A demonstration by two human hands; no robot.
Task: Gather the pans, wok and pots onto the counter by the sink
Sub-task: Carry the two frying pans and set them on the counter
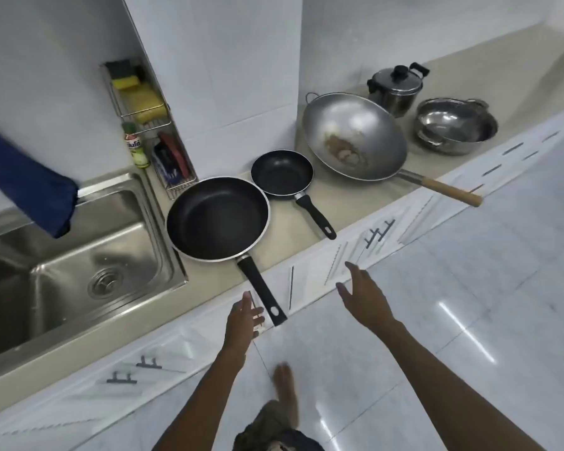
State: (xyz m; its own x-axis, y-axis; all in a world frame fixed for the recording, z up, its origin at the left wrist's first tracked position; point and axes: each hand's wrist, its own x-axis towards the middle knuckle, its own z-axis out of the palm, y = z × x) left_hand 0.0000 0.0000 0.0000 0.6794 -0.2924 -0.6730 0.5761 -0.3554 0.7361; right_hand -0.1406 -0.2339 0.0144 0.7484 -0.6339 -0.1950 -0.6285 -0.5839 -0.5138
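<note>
A large black frying pan (217,218) lies on the beige counter (293,236) beside the steel sink (79,255), its handle jutting over the front edge. A small black pan (282,172) sits just behind it. Further right rests a steel wok (355,136) with a wooden handle, food residue inside. Behind the wok stands a lidded steel pot (396,84), and an open steel pot (456,125) is to its right. My left hand (243,317) hovers open just left of the big pan's handle tip. My right hand (362,292) is open in front of the cabinets, holding nothing.
A wire rack (144,102) with sponges hangs on the wall above the sink; a small green-capped bottle (135,146) stands below it. A blue cloth (26,180) hangs over the sink's left side. White cabinet doors with dark handles run under the counter. My bare foot shows on the tiled floor.
</note>
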